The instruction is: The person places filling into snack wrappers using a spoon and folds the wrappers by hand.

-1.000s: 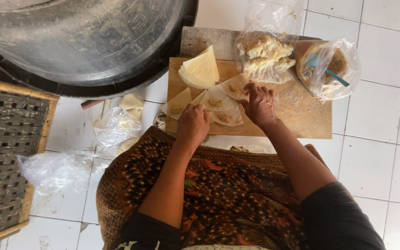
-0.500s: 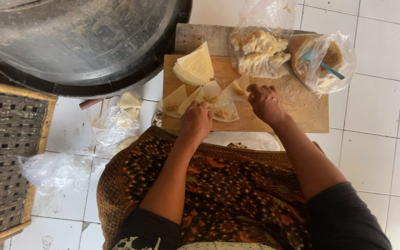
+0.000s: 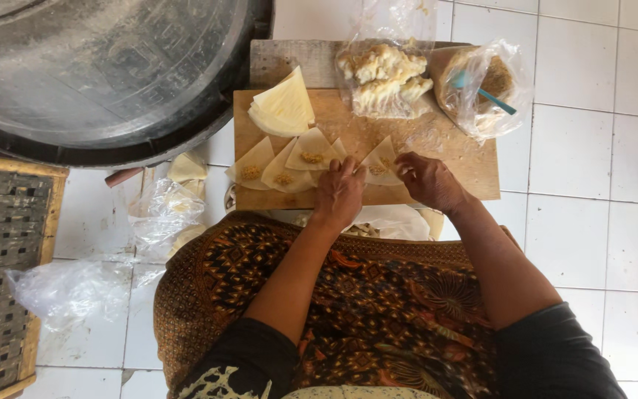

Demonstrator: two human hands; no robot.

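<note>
Both hands have closed in on one filled wrapper (image 3: 379,164) on the wooden board (image 3: 467,159). The left hand (image 3: 339,193) pins its edge with curled fingers and the right hand (image 3: 428,179) pinches it; the step looks like folding, which needs a clean crease.

clear plastic bags (image 3: 382,77), board's far edge

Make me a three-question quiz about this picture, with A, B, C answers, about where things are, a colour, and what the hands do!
1. Where is the stack of plain wrappers?
A. on the wooden board
B. in the woven tray
C. on the lap

2. What colour is the spoon handle in the bag?
A. red
B. blue-green
C. yellow

3. What are the left hand and right hand doing?
A. resting on the lap
B. holding the spoon
C. touching one filled wrapper

Answers: 1 A, the stack sits at the board's far left corner. 2 B, the handle looks teal. 3 C, both hands' fingers meet that wrapper.
</note>
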